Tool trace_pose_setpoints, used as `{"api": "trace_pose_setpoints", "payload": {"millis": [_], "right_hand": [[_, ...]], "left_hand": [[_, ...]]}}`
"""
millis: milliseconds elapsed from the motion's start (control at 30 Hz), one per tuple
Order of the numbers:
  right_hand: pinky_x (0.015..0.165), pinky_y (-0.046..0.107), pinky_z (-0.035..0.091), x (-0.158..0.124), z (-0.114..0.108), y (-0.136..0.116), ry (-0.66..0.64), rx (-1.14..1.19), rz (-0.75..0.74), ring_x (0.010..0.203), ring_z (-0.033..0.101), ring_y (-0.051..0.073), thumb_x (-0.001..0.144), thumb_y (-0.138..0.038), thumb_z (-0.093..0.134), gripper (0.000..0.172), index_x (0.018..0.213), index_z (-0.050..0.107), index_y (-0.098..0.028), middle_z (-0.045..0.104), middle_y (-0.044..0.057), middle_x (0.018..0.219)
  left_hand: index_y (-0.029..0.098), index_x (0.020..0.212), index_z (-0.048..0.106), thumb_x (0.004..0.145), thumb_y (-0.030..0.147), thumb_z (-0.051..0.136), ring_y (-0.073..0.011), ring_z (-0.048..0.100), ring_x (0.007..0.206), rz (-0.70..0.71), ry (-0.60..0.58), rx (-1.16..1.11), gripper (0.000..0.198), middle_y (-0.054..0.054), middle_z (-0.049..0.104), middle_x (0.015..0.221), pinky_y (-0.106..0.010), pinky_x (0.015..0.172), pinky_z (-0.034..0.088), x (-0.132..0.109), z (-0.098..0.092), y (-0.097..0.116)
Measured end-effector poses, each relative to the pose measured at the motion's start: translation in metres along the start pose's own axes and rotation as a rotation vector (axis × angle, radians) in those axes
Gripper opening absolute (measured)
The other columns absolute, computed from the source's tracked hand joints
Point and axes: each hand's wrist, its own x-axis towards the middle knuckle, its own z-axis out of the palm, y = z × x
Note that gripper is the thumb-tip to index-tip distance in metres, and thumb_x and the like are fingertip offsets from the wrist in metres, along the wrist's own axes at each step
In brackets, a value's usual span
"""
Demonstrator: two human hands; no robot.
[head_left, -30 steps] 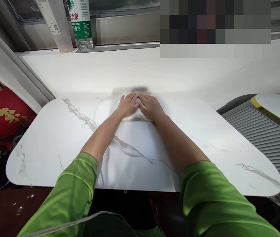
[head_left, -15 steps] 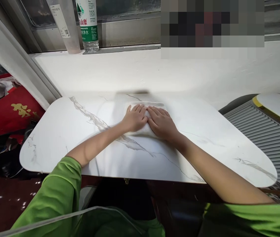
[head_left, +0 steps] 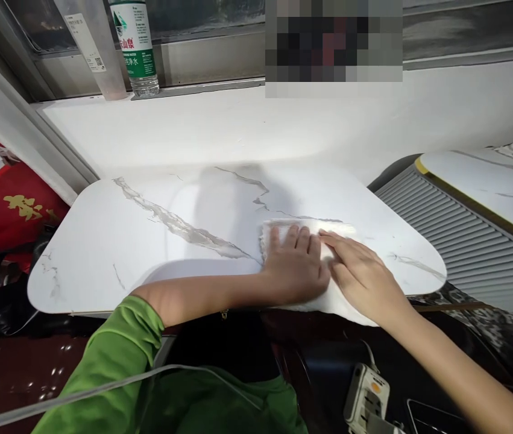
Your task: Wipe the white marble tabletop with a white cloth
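Note:
A white cloth lies spread on the white marble-patterned tabletop, right of its middle. Its lower edge hangs over the front edge of the table. My left hand presses flat on the cloth with its fingers stretched out, slightly blurred. Just to its right, my right hand also rests on the cloth, fingers extended and pointing up and left. Part of the cloth is hidden beneath both hands.
On the window ledge stand a green-labelled water bottle and a tall translucent container. A red bag is at the left. A power strip lies below the table, and a ribbed grey panel is at the right.
Both hands have slid the cloth from the back middle of the table toward the front right. The cloth now reaches over the front edge. The view has shifted somewhat to the right.

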Motion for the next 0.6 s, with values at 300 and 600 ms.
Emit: {"api": "trace_pose_setpoints", "payload": {"millis": [300, 600], "right_hand": [[0.109, 0.052, 0.042, 0.04, 0.01, 0.028, 0.001, -0.072, 0.021, 0.127, 0.055, 0.03, 0.088, -0.023, 0.034, 0.048, 0.129, 0.057, -0.016, 0.06, 0.012, 0.135], [0.1, 0.045, 0.045, 0.16, 0.045, 0.052, -0.077, -0.091, -0.003, 0.114, 0.061, 0.032, 0.088, -0.022, 0.032, 0.048, 0.125, 0.058, -0.009, 0.067, 0.017, 0.12]], "left_hand": [[0.003, 0.149, 0.031, 0.098, 0.028, 0.028, -0.0296, 0.021, 0.149, -0.001, -0.013, 0.0, 0.057, -0.017, 0.028, 0.16, -0.056, 0.122, 0.014, 0.046, 0.0, -0.012], [0.009, 0.153, 0.026, 0.098, 0.028, 0.027, -0.0254, 0.019, 0.15, -0.101, -0.024, 0.015, 0.059, -0.011, 0.024, 0.162, -0.05, 0.123, 0.008, 0.137, -0.015, -0.092]]}}
